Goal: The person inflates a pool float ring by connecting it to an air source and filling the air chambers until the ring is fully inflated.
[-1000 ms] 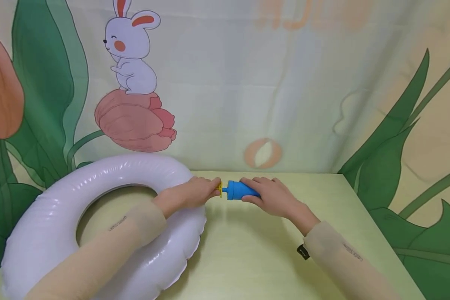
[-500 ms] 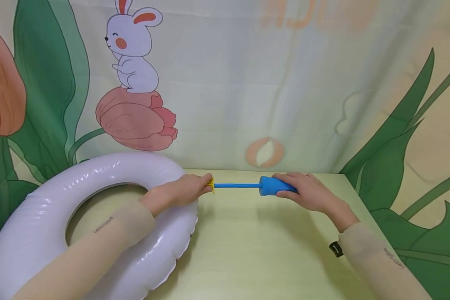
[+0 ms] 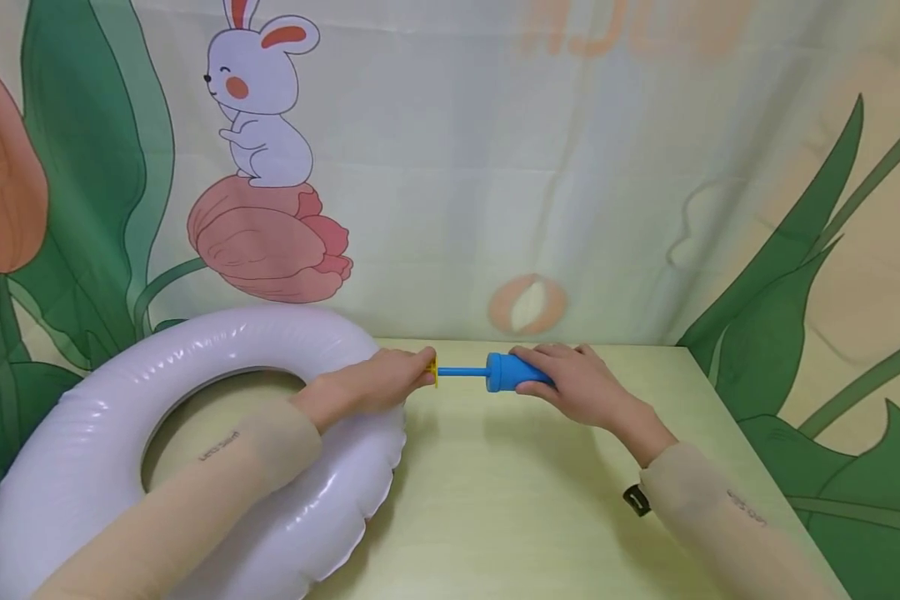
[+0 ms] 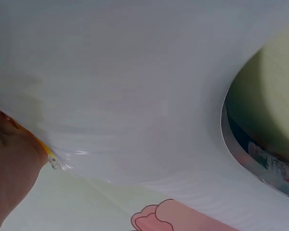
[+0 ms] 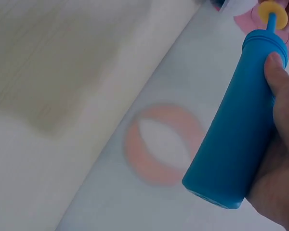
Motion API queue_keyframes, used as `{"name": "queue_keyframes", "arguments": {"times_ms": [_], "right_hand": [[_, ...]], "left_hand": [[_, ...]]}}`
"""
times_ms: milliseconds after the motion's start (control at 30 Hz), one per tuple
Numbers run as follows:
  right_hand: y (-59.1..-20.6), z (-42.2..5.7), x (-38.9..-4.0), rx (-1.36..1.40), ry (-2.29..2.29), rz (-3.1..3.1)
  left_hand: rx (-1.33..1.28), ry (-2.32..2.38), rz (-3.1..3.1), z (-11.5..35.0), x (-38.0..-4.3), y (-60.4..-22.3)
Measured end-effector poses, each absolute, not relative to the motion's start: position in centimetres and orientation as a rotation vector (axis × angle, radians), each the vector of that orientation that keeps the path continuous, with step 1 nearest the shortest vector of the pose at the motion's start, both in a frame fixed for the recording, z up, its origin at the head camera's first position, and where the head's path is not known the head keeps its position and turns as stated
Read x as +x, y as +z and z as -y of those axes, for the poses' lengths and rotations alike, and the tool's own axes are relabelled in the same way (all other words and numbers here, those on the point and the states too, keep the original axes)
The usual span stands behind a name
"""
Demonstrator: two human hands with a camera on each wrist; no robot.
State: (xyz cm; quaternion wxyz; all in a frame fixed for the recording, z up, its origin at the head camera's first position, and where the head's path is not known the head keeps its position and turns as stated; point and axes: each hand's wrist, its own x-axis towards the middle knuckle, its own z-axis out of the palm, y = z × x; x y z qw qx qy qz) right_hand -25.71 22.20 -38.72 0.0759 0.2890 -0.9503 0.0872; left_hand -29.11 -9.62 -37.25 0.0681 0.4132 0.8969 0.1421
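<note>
A white inflatable swim ring (image 3: pixel 75 442) lies at the left of the table, with my left forearm across it. At its right edge my left hand (image 3: pixel 390 377) pinches the yellow end (image 3: pixel 436 369) of a hand pump. My right hand (image 3: pixel 581 383) grips the pump's blue barrel (image 3: pixel 501 372), thumb along its side in the right wrist view. A thin blue rod (image 3: pixel 461 372) shows between the barrel and the yellow end, partly drawn out. In the left wrist view, a small clear plastic piece (image 4: pixel 53 161) sits beside my left hand; the fingertips are hidden there.
The pale green tabletop (image 3: pixel 487 508) extends in front of and right of the hands. Behind it hangs a printed cloth backdrop (image 3: pixel 420 167) with a rabbit, tulips and leaves. A black tag (image 3: pixel 636 500) hangs at the right sleeve.
My right hand first moved right with the barrel, lengthening the visible rod, then came back left, shortening it partway. My left hand kept its pinch and shifted slightly left, then right.
</note>
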Motion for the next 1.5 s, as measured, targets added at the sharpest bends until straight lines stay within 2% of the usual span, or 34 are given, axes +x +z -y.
{"name": "queue_keyframes", "arguments": {"times_ms": [233,400,767,1133,1300,1500], "right_hand": [[-38.6,-18.5,-26.3,0.907,0.236,2.841],[-38.7,-17.6,-26.4,0.945,0.189,2.867],[-37.5,-21.4,-26.2,0.891,0.296,2.944],[-37.1,-26.5,-26.7,0.857,0.480,3.004],[-37.9,-26.5,-26.8,0.897,0.453,2.971],[-37.7,-23.8,-26.3,0.881,0.320,2.918]], "left_hand": [[1.253,0.387,-2.704,8.3,-29.1,-37.0],[1.235,0.373,-2.682,8.4,-29.0,-37.4],[1.287,0.482,-2.672,10.8,-29.7,-38.0],[1.228,0.522,-2.632,12.8,-29.5,-37.4],[1.229,0.497,-2.634,12.6,-29.2,-37.2],[1.301,0.485,-2.653,11.5,-28.8,-36.3]]}}
